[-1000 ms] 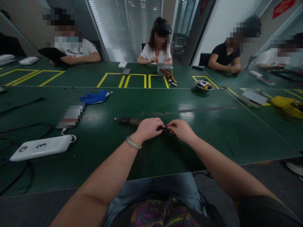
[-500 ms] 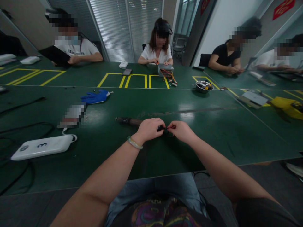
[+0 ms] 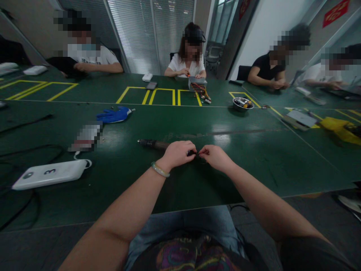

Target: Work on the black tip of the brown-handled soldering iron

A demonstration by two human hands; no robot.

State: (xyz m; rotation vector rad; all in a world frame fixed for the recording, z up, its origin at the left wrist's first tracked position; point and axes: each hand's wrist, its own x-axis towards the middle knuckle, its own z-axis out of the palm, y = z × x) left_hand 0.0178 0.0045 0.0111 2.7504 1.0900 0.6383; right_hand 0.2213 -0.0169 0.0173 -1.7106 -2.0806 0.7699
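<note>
1. Left hand (image 3: 179, 153), one: fingers curled and pinching a small dark piece (image 3: 191, 153); a pale bracelet (image 3: 160, 169) circles the wrist.
2. Right hand (image 3: 216, 156), one: thumb and fingertips pressed together just beside the piece's right end; what they grip is too small to tell.
3. Small dark piece, one: located between the two hands, over the near middle of the green table (image 3: 267, 162).
4. Dark cylindrical tool (image 3: 152, 143), one: lying behind the left hand, slim tip pointing left; the left hand hides its other end, so I cannot tell whether it joins the piece.
5. Blue glove (image 3: 115, 114), one: flat on the table, beyond and left of the tool.
6. White case (image 3: 52, 174), one: marked "3", at the left, with a short white cable.
7. Metal bowl (image 3: 243, 104), one: farther off, to the right, holding small mixed items.
8. Grey box (image 3: 197, 82), one: coloured wires spilling out, before a seated co-worker (image 3: 186, 67).
</note>
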